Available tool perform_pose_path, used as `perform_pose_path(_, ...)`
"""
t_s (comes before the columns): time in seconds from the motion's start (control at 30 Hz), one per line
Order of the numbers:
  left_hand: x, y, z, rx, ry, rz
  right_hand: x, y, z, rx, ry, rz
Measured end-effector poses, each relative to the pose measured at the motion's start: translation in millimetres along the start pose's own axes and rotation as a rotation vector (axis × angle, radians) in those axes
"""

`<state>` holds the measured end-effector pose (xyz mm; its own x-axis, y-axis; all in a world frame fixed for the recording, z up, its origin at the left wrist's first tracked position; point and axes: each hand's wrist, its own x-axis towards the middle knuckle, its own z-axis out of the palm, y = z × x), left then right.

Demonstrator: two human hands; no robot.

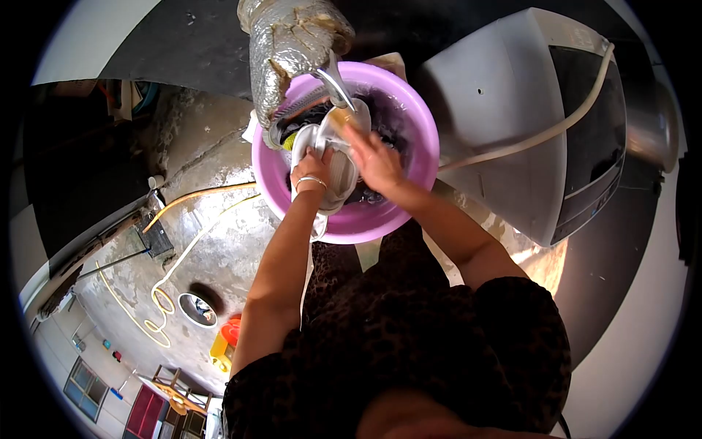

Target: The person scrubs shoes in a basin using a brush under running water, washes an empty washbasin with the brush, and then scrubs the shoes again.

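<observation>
A white shoe point(342, 174) is held over the pink-purple basin point(428, 139). My left hand point(311, 170), with a bracelet at the wrist, is closed on the shoe from its left side. My right hand point(374, 162) is somewhat blurred by motion at the shoe's right side. Its fingers are on a tan brush point(340, 121), which lies against the far end of the shoe; the bristles cannot be made out. Dark cloth point(391, 121) lies in sudsy water beneath. A metal tap point(338, 86) reaches over the basin's far rim.
Foil-wrapped piping point(292, 44) rises behind the basin. At the right stands a grey-white washing machine point(497, 117) with a pale hose point(541, 139) across it. Yellow hoses point(197, 194) run over the wet floor at left. A metal bowl point(197, 309) sits lower left.
</observation>
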<state>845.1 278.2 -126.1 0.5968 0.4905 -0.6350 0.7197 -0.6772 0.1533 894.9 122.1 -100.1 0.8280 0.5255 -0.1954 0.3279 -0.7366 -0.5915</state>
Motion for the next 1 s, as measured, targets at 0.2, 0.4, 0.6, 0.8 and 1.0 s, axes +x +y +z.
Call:
perform_pose_path(0.2, -4.2, 0.1, 0.1, -0.02, -0.019, -0.002, 55.3, 36.0, 10.1, -0.27, -0.2, 0.391)
perform_pose_path(0.4, 2.0, -1.1, 0.6, -0.056, -0.005, -0.022, 44.4, 110.3, 51.4, -0.098, 0.129, 0.428)
perform_pose_path(0.6, 6.0, 3.2, -0.5, -0.059, -0.037, -0.08, 65.0, 146.3, 86.8, -0.012, -0.034, 0.542)
perform_pose_path(0.8, 10.8, 2.4, 0.2, -0.088, -0.048, -0.086, 7.6, 81.1, 27.5, 0.494, 0.144, 0.315)
perform_pose_path(1.0, 19.6, -7.0, 13.3, -0.005, -0.082, -0.085, 9.3, -9.0, 7.8, -0.115, -0.164, 0.111)
